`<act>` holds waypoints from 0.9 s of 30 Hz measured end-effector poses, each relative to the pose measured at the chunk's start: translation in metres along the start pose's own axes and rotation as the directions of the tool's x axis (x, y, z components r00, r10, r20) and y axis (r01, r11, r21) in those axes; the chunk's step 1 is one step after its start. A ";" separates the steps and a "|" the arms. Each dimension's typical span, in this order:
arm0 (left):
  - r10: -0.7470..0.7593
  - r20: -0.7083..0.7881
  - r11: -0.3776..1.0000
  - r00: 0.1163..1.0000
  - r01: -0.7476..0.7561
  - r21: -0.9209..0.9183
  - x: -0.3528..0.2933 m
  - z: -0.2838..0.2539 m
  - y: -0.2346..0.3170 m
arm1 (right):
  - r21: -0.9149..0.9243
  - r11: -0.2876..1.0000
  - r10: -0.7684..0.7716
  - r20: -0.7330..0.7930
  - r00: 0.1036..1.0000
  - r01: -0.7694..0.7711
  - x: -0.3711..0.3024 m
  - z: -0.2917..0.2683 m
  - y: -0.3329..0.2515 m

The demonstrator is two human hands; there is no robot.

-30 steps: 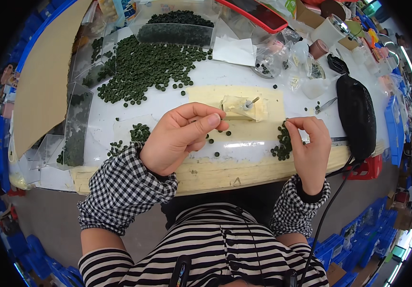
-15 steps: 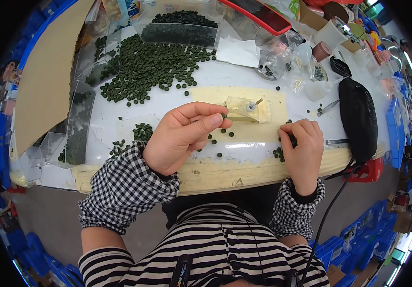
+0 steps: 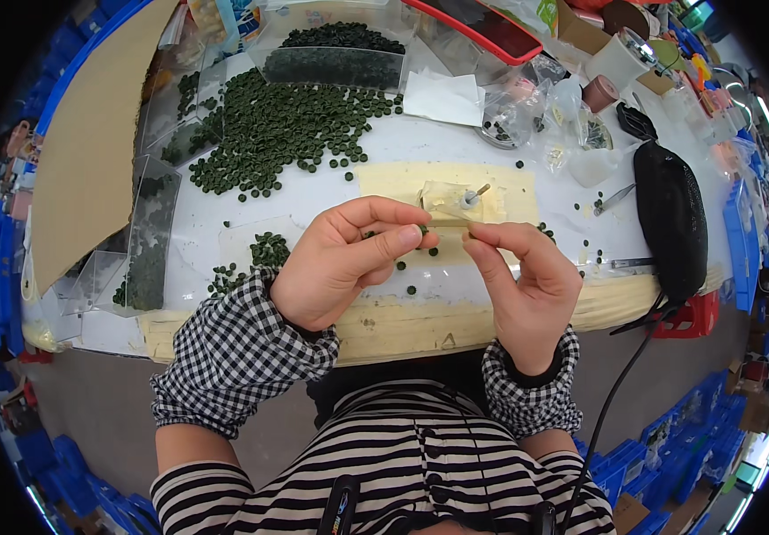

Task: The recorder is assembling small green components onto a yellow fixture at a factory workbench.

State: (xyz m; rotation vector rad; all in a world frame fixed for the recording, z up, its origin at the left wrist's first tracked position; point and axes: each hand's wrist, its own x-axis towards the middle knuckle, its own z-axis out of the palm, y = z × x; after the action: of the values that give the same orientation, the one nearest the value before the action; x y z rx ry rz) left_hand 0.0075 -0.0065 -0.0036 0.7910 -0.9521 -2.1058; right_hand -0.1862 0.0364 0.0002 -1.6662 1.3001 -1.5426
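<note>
White worktable with pale wooden front edge, grey floor below, blue crates stacked around

Dark green discs heaped toward the white table's far edge. Pale yellow mat mid-table. Black-and-white checked cuffs, black-and-white striped shirt. Black pouch at the right edge. Red tray at the far edge.

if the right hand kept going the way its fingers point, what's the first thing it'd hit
Probably the left hand: the right hand points its pinched fingertips up and leftward at the left thumb tip, a small gap away. Past that lies the small block with a pin, though depth is unclear.
</note>
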 end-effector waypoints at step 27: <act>0.081 -0.095 0.996 0.992 -0.084 -0.033 -0.002 0.005 -0.006 | 0.163 0.987 -0.001 0.028 1.000 -0.003 -0.008 0.024 0.006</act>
State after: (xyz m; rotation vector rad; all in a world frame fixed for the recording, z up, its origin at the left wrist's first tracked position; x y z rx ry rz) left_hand 0.0028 -0.0003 -0.0055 0.8106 -0.8789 -1.9917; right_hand -0.1641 0.0358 -0.0134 -1.5786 1.1285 -1.5748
